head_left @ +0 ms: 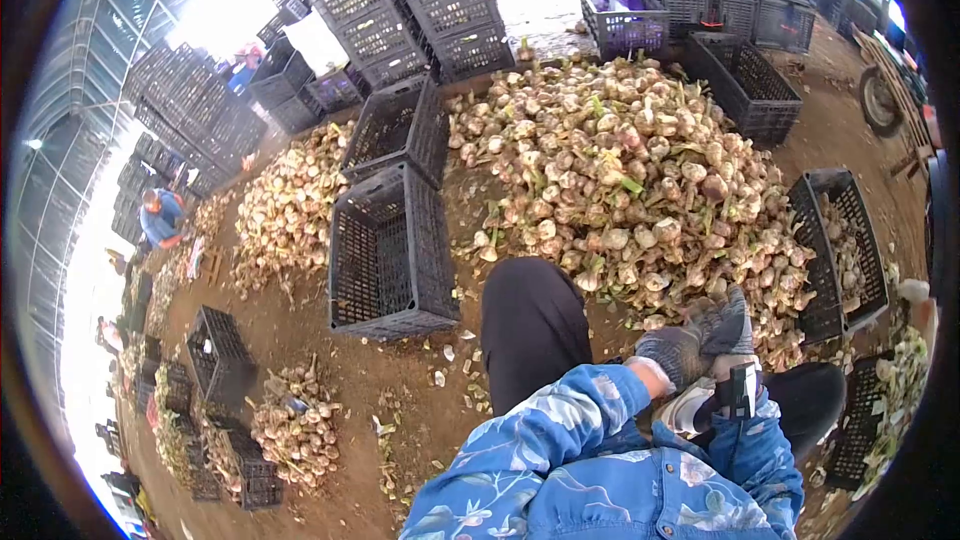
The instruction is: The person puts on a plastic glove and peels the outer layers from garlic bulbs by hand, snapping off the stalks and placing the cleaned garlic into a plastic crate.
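Observation:
My left hand (672, 354), in a grey work glove, reaches across my lap to the near edge of a large heap of garlic bulbs (620, 170). Right beside it and touching it is my right hand (728, 328), also gloved, with a dark device strapped at the wrist (741, 392). Both hands look closed, fingers pressed together. Whatever lies between them is hidden by the gloves. Loose bulbs with dried roots and some green stem pieces lie just beyond the fingertips.
A black crate (840, 250) holding garlic stands right of the heap. Two black crates (388, 250) (398, 130) stand left. Smaller garlic piles (295, 205) (297, 427) lie farther left, where a person in blue (160, 218) sits. Tall crate stacks (455, 5) rise behind.

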The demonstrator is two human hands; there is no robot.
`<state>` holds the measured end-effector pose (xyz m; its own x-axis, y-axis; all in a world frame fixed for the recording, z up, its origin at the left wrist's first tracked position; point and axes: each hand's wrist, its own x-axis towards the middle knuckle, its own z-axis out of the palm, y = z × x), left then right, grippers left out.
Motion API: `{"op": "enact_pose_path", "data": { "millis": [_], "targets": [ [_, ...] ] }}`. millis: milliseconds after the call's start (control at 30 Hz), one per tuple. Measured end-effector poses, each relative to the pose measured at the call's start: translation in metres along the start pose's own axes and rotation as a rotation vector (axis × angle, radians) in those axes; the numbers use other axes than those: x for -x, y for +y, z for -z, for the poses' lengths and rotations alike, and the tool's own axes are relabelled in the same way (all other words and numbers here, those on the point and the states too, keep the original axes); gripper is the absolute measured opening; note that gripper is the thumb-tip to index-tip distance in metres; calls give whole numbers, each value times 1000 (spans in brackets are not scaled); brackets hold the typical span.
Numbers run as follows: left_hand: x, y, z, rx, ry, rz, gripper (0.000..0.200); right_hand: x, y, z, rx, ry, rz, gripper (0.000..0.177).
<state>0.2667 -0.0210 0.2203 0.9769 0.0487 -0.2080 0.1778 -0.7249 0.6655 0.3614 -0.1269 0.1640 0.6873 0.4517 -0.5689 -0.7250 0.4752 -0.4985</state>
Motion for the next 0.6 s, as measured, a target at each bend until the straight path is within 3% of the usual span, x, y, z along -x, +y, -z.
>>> {"op": "enact_pose_path", "data": {
  "millis": [33, 67, 133, 200, 267, 300, 400, 433, 467, 500, 533, 567, 600],
  "targets": [
    [-2, -4, -4, -4, -114, -10, 47, 22, -1, -27, 1, 125, 15, 49],
    [-2, -6, -6, -6, -231, -23, 44, 31, -2, -44, 4, 124, 9, 49],
    [2, -9, -16, 27, -242, -71, 37, 38, -4, -61, 99, 250, 24, 53],
    [4, -12, -36, 116, -165, -196, 32, 31, -7, -44, 8, 185, -11, 60],
    [12, -1, -27, 139, -142, -306, 28, 17, -4, -24, 156, -131, -15, 62],
    [12, 0, -29, 135, -198, -328, 27, -11, 6, 15, 808, -410, 462, 59],
    [13, -2, -29, 132, -312, -394, 27, 1, 6, -14, 696, -259, 408, 51],
    [15, 0, -28, 176, -337, -294, 27, -2, 5, -11, 883, -222, 413, 46],
    [18, 9, -17, 224, -377, -205, 28, 11, 1, -27, 767, -267, 207, 43],
    [15, 9, -6, 126, -539, -342, 29, 10, 5, -27, 897, -187, 210, 40],
    [10, -7, -32, 253, -562, -453, 34, 4, 5, -18, 1118, -251, 392, 40],
    [8, -6, -28, 256, -577, -406, 40, 9, -2, -26, 1288, -270, 355, 38],
    [5, -27, -60, 447, -535, -414, 41, 3, -10, -21, 1369, -376, 302, 36]
  ]
}}
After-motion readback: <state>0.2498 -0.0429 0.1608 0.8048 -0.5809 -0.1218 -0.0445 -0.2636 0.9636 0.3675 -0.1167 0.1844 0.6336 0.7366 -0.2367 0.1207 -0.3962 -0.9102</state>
